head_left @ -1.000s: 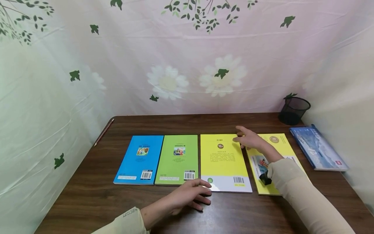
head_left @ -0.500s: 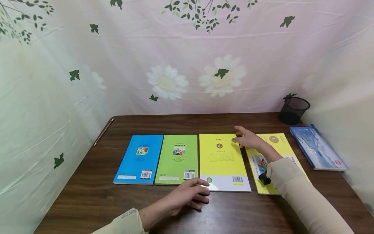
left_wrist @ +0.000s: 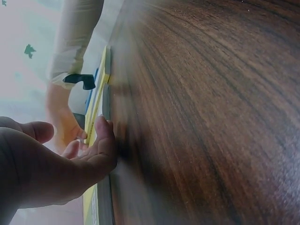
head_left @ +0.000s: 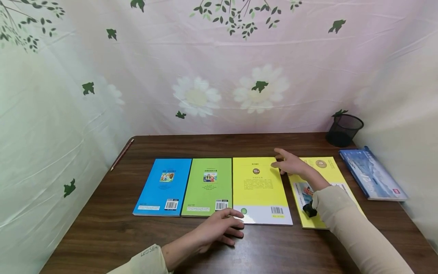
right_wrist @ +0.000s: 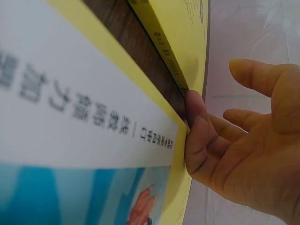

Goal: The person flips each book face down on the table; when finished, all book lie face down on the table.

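A yellow book (head_left: 260, 190) with a white lower band lies back cover up, third in a row on the dark wooden table (head_left: 102, 236). My left hand (head_left: 224, 226) rests on the table with relaxed fingers touching that book's near left corner; the left wrist view shows a fingertip (left_wrist: 104, 129) against the book's edge (left_wrist: 101, 93). My right hand (head_left: 291, 163) has straight fingers at the book's far right corner; in the right wrist view a fingertip (right_wrist: 194, 110) presses on the spine (right_wrist: 161, 47). Neither hand holds anything.
A blue book (head_left: 164, 188) and a green book (head_left: 208, 190) lie left of the yellow one. A second yellow book (head_left: 325, 171) lies under my right forearm, with a dark blue book (head_left: 371, 175) beyond it. A black mesh cup (head_left: 343, 129) stands back right and a pencil (head_left: 121, 154) lies back left.
The yellow book has slid slightly left and now lies against the green book. Both hands moved left with it by a small amount.
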Motion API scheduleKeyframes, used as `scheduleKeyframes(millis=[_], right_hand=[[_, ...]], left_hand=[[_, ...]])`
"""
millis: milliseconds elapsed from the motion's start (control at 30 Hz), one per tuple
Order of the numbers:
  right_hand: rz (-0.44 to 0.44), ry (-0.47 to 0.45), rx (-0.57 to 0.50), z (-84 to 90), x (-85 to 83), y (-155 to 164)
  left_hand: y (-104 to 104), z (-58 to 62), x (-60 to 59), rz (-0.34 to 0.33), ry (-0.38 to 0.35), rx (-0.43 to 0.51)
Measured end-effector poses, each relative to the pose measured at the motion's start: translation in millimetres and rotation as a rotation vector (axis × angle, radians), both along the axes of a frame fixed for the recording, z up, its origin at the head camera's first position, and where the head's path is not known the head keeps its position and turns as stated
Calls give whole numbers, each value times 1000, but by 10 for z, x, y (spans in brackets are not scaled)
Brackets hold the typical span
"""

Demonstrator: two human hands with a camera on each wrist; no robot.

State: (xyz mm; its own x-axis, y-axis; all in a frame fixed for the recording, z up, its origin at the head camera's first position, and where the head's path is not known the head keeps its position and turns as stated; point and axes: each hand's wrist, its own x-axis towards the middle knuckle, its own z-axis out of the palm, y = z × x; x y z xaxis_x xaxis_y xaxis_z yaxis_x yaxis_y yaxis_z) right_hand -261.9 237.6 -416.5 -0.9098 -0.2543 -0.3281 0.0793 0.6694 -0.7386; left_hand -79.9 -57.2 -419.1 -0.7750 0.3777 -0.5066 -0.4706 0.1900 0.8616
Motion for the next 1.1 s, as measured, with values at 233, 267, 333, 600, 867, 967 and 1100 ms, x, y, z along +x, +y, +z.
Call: scheduleKeyframes(millis=[233,267,333,600,867,967,1100], right_hand=[[3,-5,9,4,1,-7],[4,-7,9,5,1,-8],[7,-10,6,5,-1,-9],[19,-7,-7,-4,-1,-9],[15,-12,-2,-1,-2,-4],[9,-10,10,-2,-5,-8],[8,-12,15,-8,-9,-17]], left_hand=[[-2,15,7,-8,6,6],[-2,14,7,-7,6,6],[-3,11,6,-7,7,7],[4,-2,13,-9,14,10],[76,10,-7,-26,3,15],[127,26,-37,-56,9,28],[217,34,-80,-111,5,65]])
